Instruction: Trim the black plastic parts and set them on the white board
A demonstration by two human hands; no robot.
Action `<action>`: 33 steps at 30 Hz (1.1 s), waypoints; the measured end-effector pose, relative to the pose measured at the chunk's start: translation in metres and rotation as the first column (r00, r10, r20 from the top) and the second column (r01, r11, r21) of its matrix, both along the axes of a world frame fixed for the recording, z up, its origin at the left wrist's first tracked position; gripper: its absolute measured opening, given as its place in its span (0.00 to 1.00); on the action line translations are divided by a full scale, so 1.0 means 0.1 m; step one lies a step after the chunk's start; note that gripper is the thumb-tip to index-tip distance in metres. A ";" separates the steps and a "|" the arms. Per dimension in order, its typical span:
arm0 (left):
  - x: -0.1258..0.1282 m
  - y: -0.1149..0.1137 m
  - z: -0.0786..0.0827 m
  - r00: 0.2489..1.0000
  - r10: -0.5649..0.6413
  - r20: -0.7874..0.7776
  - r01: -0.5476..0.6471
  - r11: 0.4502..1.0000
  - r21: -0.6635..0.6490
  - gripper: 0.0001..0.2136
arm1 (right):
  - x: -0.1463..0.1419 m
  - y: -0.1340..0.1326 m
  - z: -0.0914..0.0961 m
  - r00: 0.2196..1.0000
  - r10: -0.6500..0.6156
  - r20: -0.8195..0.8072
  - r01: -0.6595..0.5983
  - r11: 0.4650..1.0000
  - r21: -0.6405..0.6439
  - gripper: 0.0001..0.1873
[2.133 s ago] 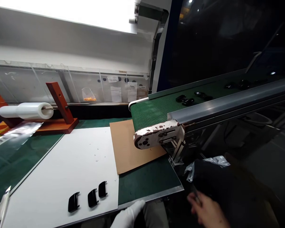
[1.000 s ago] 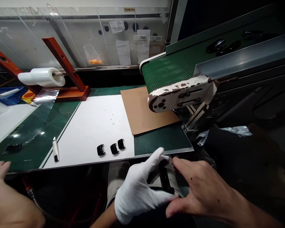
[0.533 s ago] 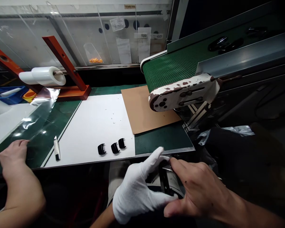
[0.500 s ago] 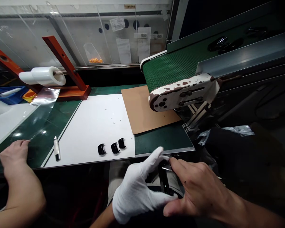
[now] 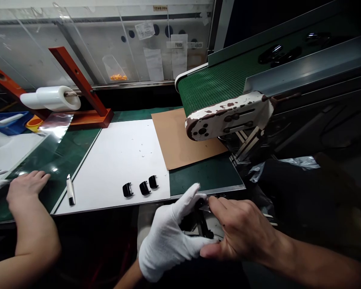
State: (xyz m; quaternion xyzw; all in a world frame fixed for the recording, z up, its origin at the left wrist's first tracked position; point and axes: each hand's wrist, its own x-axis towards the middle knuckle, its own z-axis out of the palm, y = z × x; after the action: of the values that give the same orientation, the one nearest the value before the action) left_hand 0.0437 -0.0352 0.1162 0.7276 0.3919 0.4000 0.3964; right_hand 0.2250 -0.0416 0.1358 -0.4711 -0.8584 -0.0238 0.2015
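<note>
My left hand (image 5: 168,237), in a white glove, is closed round a black plastic part (image 5: 200,220) below the bench's front edge. My bare right hand (image 5: 240,233) meets it from the right, thumb and forefinger pinched at the part's top on a thin metal tool that I cannot make out. Three small black parts (image 5: 140,188) lie in a row near the front of a white sheet (image 5: 114,160). More black parts (image 5: 273,54) ride on the green conveyor belt (image 5: 210,86) at the upper right.
Another person's bare hand (image 5: 25,188) rests flat on the green mat at the left. A small knife (image 5: 69,192) lies at the white sheet's left edge. Brown cardboard (image 5: 180,140) sits under the conveyor's end. A film roll (image 5: 49,98) hangs on an orange stand.
My two hands came together on the black part and have risen slightly toward the bench edge. The other person's hand slid forward and right onto the green mat.
</note>
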 end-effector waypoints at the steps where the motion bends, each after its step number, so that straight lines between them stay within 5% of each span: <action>1: 0.00 0.00 0.00 1.000 0.003 0.003 -0.003 1.000 -0.006 0.42 | 0.00 0.01 -0.01 1.000 0.006 0.000 -0.006 1.000 0.003 0.46; 13: 0.01 0.00 -0.04 0.996 0.051 0.070 -0.046 0.997 -0.069 0.41 | -0.02 0.03 -0.05 1.000 0.018 0.007 -0.019 0.995 0.095 0.45; 29: 0.10 -0.04 -0.06 0.996 0.071 0.047 -0.063 0.988 -0.144 0.39 | -0.01 0.03 -0.13 0.999 0.045 0.015 -0.046 0.997 0.061 0.44; 33: -0.23 0.05 -0.04 0.997 0.082 -0.018 -0.083 0.994 -0.068 0.38 | 0.00 0.03 -0.15 0.998 0.056 0.012 -0.057 0.996 0.070 0.43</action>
State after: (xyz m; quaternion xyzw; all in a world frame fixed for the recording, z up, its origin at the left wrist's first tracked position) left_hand 0.0204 -0.0299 0.1125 0.6999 0.4378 0.3969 0.4012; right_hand 0.2245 -0.0386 0.1208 -0.4390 -0.8710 -0.0507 0.2146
